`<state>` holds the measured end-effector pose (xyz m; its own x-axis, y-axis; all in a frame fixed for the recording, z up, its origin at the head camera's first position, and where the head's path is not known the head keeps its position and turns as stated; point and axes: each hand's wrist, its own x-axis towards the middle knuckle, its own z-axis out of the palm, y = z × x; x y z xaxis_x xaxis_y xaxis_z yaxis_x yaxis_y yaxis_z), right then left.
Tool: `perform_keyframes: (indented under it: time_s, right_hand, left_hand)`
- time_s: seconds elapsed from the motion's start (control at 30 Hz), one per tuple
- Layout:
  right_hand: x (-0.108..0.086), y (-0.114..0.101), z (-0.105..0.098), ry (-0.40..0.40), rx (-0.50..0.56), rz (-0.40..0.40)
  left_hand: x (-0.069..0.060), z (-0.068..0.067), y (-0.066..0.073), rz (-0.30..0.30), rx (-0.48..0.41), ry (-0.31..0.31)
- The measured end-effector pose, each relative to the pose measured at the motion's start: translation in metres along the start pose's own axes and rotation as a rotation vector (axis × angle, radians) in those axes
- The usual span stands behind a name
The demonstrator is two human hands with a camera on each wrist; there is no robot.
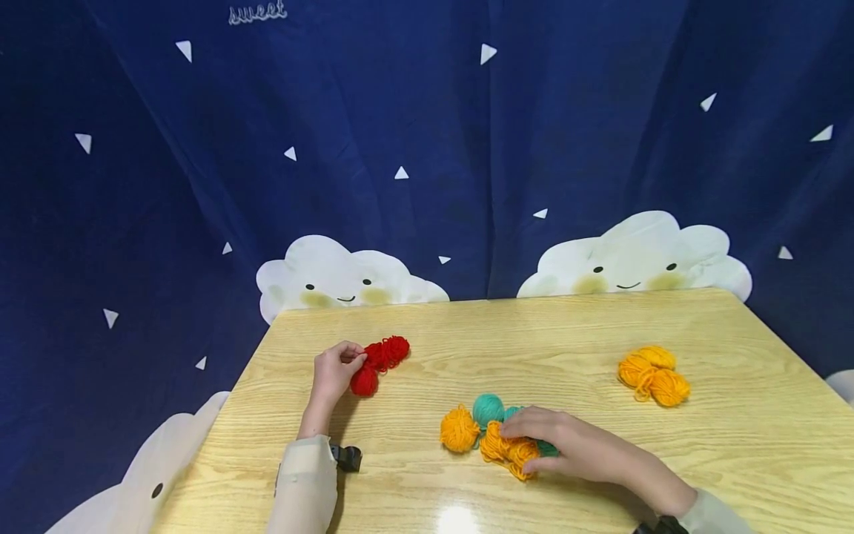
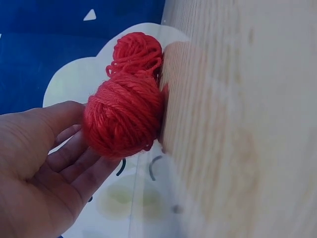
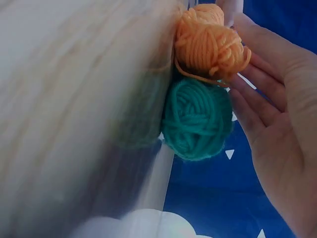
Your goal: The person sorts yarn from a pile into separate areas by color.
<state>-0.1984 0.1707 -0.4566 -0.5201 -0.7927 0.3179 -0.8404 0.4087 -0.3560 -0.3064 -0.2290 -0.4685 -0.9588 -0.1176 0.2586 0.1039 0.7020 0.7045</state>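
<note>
Bundles of red yarn lie at the left of the table. My left hand is at their near-left side, thumb and index finger curled together at the yarn. In the left wrist view, the thumb meets a red ball and the other fingers reach behind it. My right hand reaches over a cluster of orange yarn and green yarn, its fingers long and loosely bent. The right wrist view has an orange bundle by the fingertips, with a green ball beside it. Some green yarn is hidden under the hand.
Another group of orange yarn balls sits at the right of the wooden table. A dark blue curtain with white clouds hangs behind the table's far edge. A black wrist device is on the left sleeve.
</note>
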Motion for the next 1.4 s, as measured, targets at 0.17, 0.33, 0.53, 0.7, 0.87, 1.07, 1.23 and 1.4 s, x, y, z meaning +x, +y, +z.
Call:
perform_keyframes:
  time_s: [0.17,0.33,0.53,0.7,0.87,1.07,1.23,1.4]
  right_hand:
    - [0.0022,-0.0029,-0.0001,-0.023,-0.045,-0.041]
    - [0.0048,-0.0051,-0.0005,-0.040,-0.084,-0.106]
    - [0.0061,-0.0055,0.0011,-0.046,-0.117,-0.126]
    - [0.0064,-0.0047,0.0036,-0.030,-0.102,-0.146]
    - [0.0067,-0.0054,0.0051,-0.025,-0.066,-0.150]
    - [0.0070,-0.0089,0.0052,-0.082,-0.090,-0.118]
    - [0.0065,-0.0091,0.0053,-0.088,-0.105,-0.121]
    - [0.0074,-0.0073,0.0064,-0.084,-0.039,-0.091]
  left_hand:
    - [0.0006,-0.0008,0.0014,-0.005,-0.001,-0.003]
    - [0.0009,-0.0012,0.0016,-0.002,-0.003,0.000]
    - [0.0007,-0.0015,0.0018,-0.005,-0.007,0.001]
    - [-0.0006,-0.0013,0.0016,-0.003,-0.002,0.010]
    - [-0.0018,-0.0003,0.0003,-0.005,0.007,0.011]
    - [-0.0025,-0.0006,0.0003,-0.004,0.000,0.000]
    - [-0.0021,-0.0004,-0.0012,-0.006,0.001,0.002]
    - [-0.0008,0.0001,-0.0011,-0.003,0.005,0.015]
